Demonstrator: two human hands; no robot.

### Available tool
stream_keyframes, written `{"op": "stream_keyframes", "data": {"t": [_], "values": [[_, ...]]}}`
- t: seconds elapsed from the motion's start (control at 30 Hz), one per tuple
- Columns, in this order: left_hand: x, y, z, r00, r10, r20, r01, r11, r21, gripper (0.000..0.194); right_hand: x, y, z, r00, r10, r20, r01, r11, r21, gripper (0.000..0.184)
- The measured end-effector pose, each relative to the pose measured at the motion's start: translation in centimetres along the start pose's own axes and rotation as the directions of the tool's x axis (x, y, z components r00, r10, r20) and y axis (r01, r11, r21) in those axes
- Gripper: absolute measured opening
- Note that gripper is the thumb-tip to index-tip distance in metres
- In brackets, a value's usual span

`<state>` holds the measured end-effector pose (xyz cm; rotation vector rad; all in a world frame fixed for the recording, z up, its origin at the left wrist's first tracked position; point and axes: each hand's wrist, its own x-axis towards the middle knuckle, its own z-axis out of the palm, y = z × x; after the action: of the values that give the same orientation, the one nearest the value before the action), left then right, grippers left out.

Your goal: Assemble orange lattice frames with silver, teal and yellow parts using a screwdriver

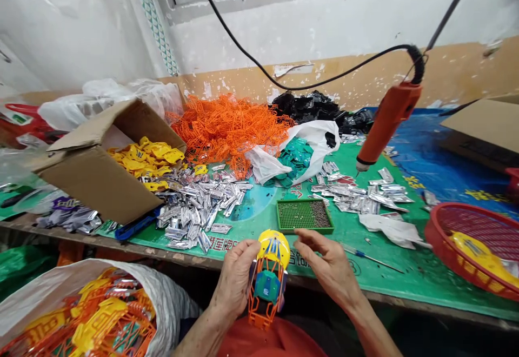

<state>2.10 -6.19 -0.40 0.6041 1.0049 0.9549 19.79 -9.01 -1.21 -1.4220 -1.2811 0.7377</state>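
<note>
My left hand grips a toy car body by its left side, above my lap at the table's front edge. The body has a yellow front shell, an orange lattice frame and a teal piece in its middle. To its right is my right hand, apart from the body, with thumb and fingers parted and nothing visible between them. Just beyond that hand lies a green perforated tray of small screws. An orange electric screwdriver hangs bit-down from a cable at the upper right.
Orange lattice frames are heaped behind silver parts. At left a tipped cardboard box holds yellow shells. Teal parts lie in a white bag. A red basket stands right; a white sack of assembled pieces stands lower left.
</note>
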Motion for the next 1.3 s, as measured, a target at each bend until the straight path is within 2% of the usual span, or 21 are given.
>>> {"op": "stream_keyframes", "data": {"t": [0.13,0.23,0.3,0.33,0.37,0.4,0.47,0.5,0.53,0.57,0.6,0.63,0.67,0.73,0.83,0.9,1.0,1.13,1.3], "values": [[-0.7,0.0,-0.1,1.000,-0.001,-0.012,0.000,0.998,-0.057,0.030,-1.3,0.5,1.0,0.991,0.080,0.110,-0.090,0.992,0.085,0.032],[-1.4,0.0,-0.1,0.995,-0.096,0.027,0.098,0.988,-0.118,0.031,-2.0,0.5,1.5,0.986,0.070,0.151,-0.092,0.986,0.139,0.030],[-2.0,0.1,-0.1,0.978,-0.188,0.086,0.199,0.969,-0.144,0.034,-1.9,0.3,1.0,0.999,0.013,0.044,-0.019,0.992,0.128,0.026],[-2.2,0.1,-0.1,0.968,-0.225,0.108,0.239,0.960,-0.144,0.034,-1.6,0.2,0.3,0.998,-0.020,-0.067,0.026,0.995,0.099,0.026],[-2.5,0.1,-0.1,0.959,-0.257,0.119,0.273,0.952,-0.141,0.033,-1.1,0.1,-0.6,0.976,-0.056,-0.212,0.069,0.996,0.054,0.027],[-2.7,0.1,-0.1,0.950,-0.292,0.114,0.306,0.942,-0.137,0.030,-0.3,-0.1,-1.9,0.924,-0.098,-0.369,0.104,0.995,-0.004,0.030],[-3.0,0.0,-0.2,0.922,-0.380,0.076,0.387,0.914,-0.123,0.025,1.6,-0.8,-5.2,0.750,-0.196,-0.631,0.139,0.980,-0.139,0.041],[-3.0,0.0,-0.3,0.902,-0.427,0.065,0.432,0.895,-0.113,0.025,2.6,-1.4,-6.9,0.659,-0.247,-0.711,0.140,0.968,-0.206,0.047],[-2.9,-0.1,-0.3,0.896,-0.443,0.046,0.445,0.888,-0.118,0.024,3.8,-2.0,-8.7,0.587,-0.296,-0.754,0.133,0.953,-0.271,0.055],[-2.7,-0.2,-0.4,0.900,-0.434,0.037,0.435,0.892,-0.124,0.024,4.9,-2.6,-10.2,0.548,-0.335,-0.767,0.117,0.938,-0.326,0.064],[-2.5,-0.2,-0.4,0.900,-0.431,0.069,0.436,0.890,-0.129,0.025,6.0,-3.2,-11.5,0.544,-0.359,-0.759,0.100,0.925,-0.366,0.073],[-2.3,-0.1,-0.3,0.905,-0.412,0.106,0.424,0.895,-0.142,0.025,7.1,-3.8,-12.4,0.566,-0.371,-0.736,0.088,0.915,-0.393,0.082],[-2.2,0.0,-0.3,0.912,-0.384,0.142,0.404,0.900,-0.161,0.024,8.2,-4.2,-12.9,0.609,-0.372,-0.701,0.090,0.910,-0.405,0.089],[-2.1,0.4,-0.2,0.923,-0.328,0.201,0.368,0.907,-0.207,0.019,10.2,-4.7,-12.8,0.719,-0.340,-0.606,0.147,0.927,-0.346,0.091],[-2.2,0.9,-0.2,0.923,-0.300,0.240,0.354,0.906,-0.231,0.019,12.6,-4.9,-10.6,0.859,-0.209,-0.467,0.226,0.974,-0.021,0.067],[-2.4,1.0,-0.3,0.945,-0.258,0.201,0.303,0.922,-0.240,0.017,13.5,-5.3,-8.7,0.913,-0.128,-0.388,0.210,0.961,0.178,0.047],[-2.5,1.0,-0.8,0.958,-0.225,0.177,0.262,0.938,-0.226,0.018,13.5,-6.6,-6.6,0.954,-0.088,-0.288,0.179,0.935,0.307,0.038],[-2.3,0.8,-1.3,0.969,-0.198,0.144,0.223,0.957,-0.185,0.020,11.7,-9.2,-4.7,0.991,-0.033,-0.130,0.085,0.907,0.412,0.034],[-1.8,0.2,-1.2,0.981,-0.169,0.099,0.180,0.978,-0.111,0.023,9.3,-11.2,-2.3,0.982,-0.085,-0.167,0.153,0.880,0.450,0.033]]}}
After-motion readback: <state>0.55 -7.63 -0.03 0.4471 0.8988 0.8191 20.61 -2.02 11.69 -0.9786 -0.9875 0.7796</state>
